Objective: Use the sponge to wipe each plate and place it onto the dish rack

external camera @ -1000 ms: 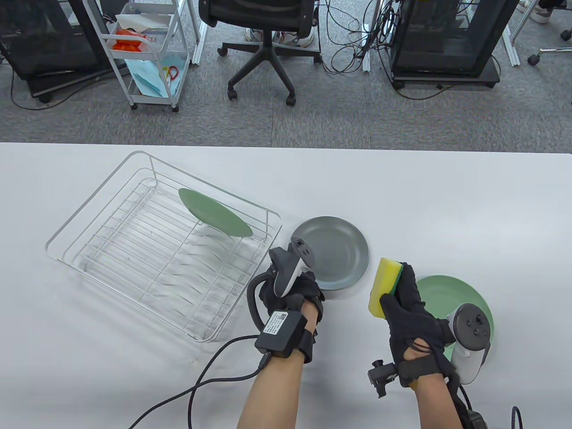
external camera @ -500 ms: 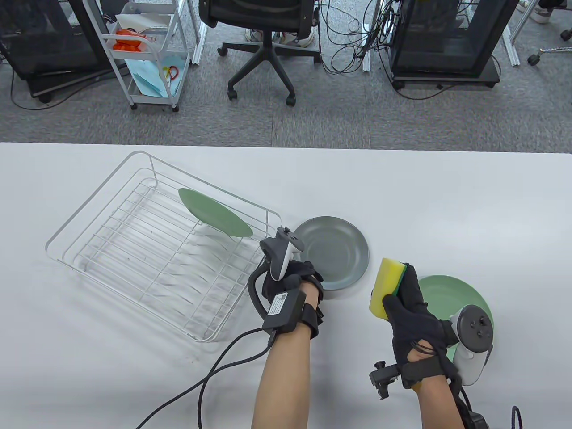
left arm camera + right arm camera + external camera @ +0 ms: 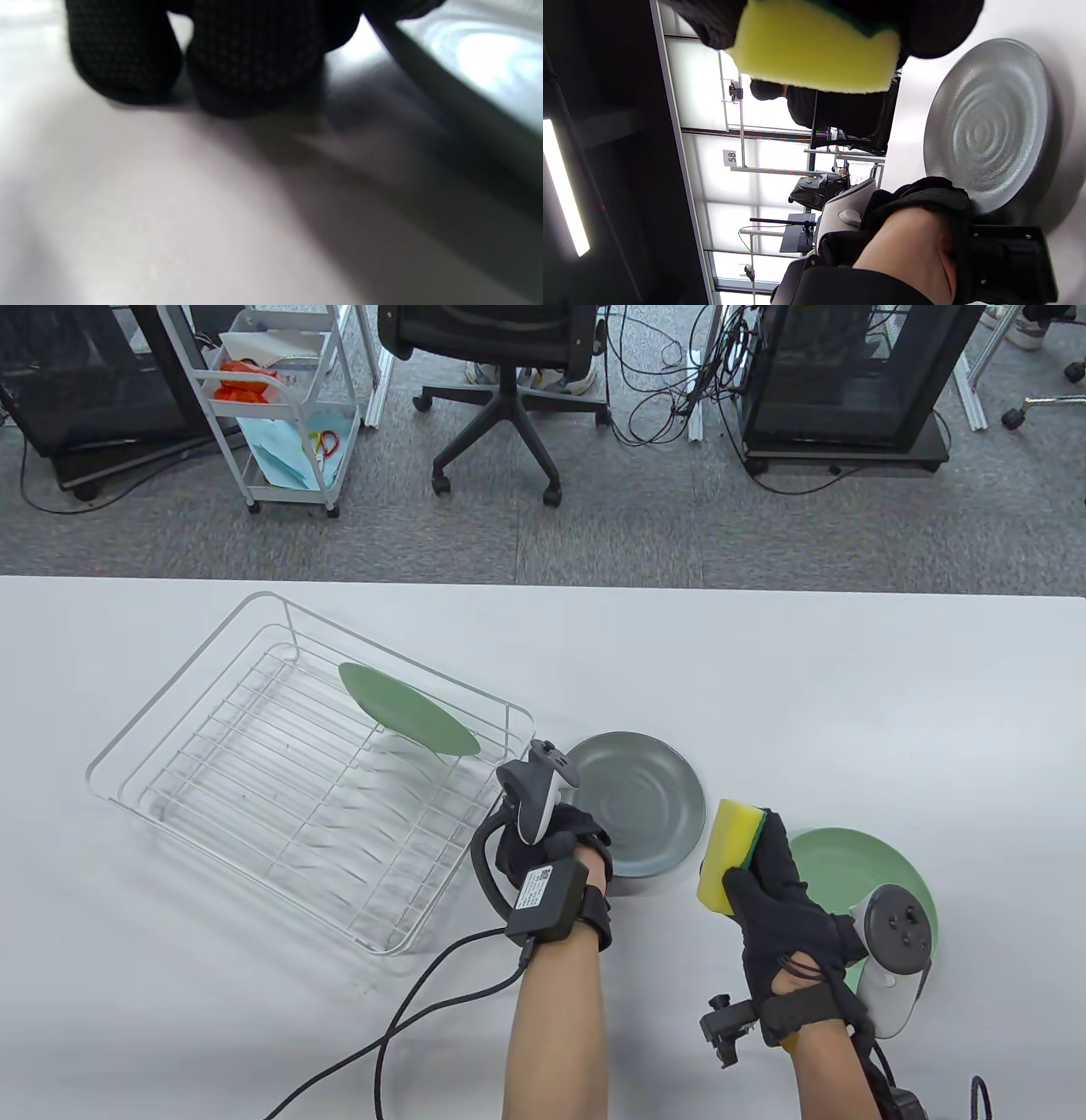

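Observation:
A grey plate (image 3: 649, 797) sits at the table's middle, its near edge tilted up off the surface. My left hand (image 3: 560, 848) grips that plate at its near-left rim. The left wrist view is blurred: dark gloved fingers (image 3: 250, 63) press by the grey plate's rim (image 3: 466, 84). My right hand (image 3: 776, 891) holds a yellow and green sponge (image 3: 728, 857) upright, just right of the grey plate. In the right wrist view the sponge (image 3: 814, 51) hangs above the grey plate (image 3: 988, 123). A green plate (image 3: 857, 861) lies flat under my right wrist.
A white wire dish rack (image 3: 254, 780) stands at the left, with one green plate (image 3: 407, 719) leaning on edge in its far right slots. A black cable (image 3: 399, 1027) trails from my left wrist across the near table. Beyond the table are a chair and carts.
My left hand slid right and took hold of the grey plate's near rim, and that edge has come up off the table. The right hand with the sponge barely moved.

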`<state>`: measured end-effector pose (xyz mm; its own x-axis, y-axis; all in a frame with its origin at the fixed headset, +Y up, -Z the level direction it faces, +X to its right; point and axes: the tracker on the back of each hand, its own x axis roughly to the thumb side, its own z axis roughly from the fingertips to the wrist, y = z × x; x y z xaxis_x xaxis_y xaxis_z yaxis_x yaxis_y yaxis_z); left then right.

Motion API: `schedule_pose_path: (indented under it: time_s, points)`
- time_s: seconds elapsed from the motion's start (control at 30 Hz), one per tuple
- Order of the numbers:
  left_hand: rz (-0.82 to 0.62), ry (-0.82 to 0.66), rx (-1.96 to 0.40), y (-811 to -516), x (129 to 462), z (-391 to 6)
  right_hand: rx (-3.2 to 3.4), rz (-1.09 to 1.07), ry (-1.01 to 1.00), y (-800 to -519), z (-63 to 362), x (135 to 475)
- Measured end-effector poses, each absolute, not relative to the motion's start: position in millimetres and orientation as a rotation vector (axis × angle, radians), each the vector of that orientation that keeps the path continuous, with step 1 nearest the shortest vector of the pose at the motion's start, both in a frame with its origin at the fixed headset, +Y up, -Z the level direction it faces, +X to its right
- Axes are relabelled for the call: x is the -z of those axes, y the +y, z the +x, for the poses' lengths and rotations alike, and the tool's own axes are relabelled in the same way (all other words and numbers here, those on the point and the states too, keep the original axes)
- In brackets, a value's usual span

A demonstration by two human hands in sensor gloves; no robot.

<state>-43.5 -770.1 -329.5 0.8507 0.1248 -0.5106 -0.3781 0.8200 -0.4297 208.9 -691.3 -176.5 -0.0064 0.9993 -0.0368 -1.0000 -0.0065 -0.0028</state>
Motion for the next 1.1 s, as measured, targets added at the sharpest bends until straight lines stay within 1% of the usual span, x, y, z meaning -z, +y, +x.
schedule_pose_path:
  time_s: [0.07,0.1,0.13,0.2,0.3,0.4,0.57,0.67,0.83,0.97,1.1]
  points:
    - [-0.522,0.480,-0.303,-768.4,325.4,-44.4,-1.578,-0.034,0.022,-691.2,209.2,175.7]
    - [-0.529,0.462,-0.354,-768.2,323.5,-45.8,-1.579,-0.034,0.023,-691.4,208.8,175.7]
    - [-0.530,0.475,-0.414,-766.5,320.1,-47.6,-1.579,-0.032,0.027,-691.6,208.1,175.8]
    - [-0.493,0.422,-0.510,-763.8,317.4,-49.2,-1.581,-0.032,0.029,-692.0,207.3,176.1]
    - [-0.465,0.376,-0.502,-752.7,313.1,-50.7,-1.596,-0.038,0.037,-694.1,206.4,177.0]
    - [-0.450,0.328,-0.565,-743.7,306.9,-53.2,-1.631,-0.052,0.059,-698.3,205.4,178.6]
    - [-0.433,0.221,-0.513,-726.0,296.5,-54.3,-1.662,-0.066,0.070,-701.7,203.0,179.8]
    - [-0.409,0.187,-0.517,-715.5,288.9,-58.7,-1.704,-0.082,0.062,-702.7,203.4,179.4]
    - [-0.381,0.088,-0.603,-700.4,268.4,-73.0,-1.872,-0.110,0.056,-706.1,198.4,179.9]
    - [-0.352,0.031,-0.656,-692.5,250.9,-86.3,-2.015,-0.080,0.038,-707.2,189.1,181.6]
    - [-0.322,-0.005,-0.717,-691.2,234.7,-100.5,-2.090,0.036,-0.021,-705.8,180.3,182.7]
